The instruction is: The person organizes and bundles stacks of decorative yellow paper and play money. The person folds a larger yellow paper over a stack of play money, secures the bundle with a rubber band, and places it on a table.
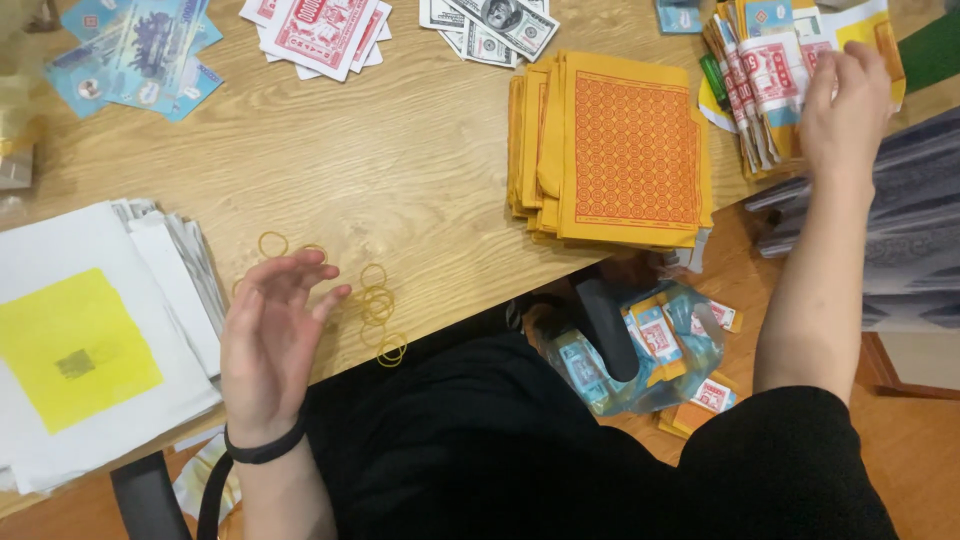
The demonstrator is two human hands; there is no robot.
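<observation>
Up at the far right, the right hand (845, 105) lies flat on a loose bundle of paper notes (765, 85), gripping nothing I can see; light and slippery, they are best pinched across the banded middle. Nearer, the left hand (272, 340) hovers open and empty over thin, stretchy rubber bands (378, 305).

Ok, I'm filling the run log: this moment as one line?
left hand: open over yellow rubber bands | right hand: on banded paper-note bundle | wooden table

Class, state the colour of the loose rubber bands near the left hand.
Yellow rubber bands, clearest in the head view.
</observation>
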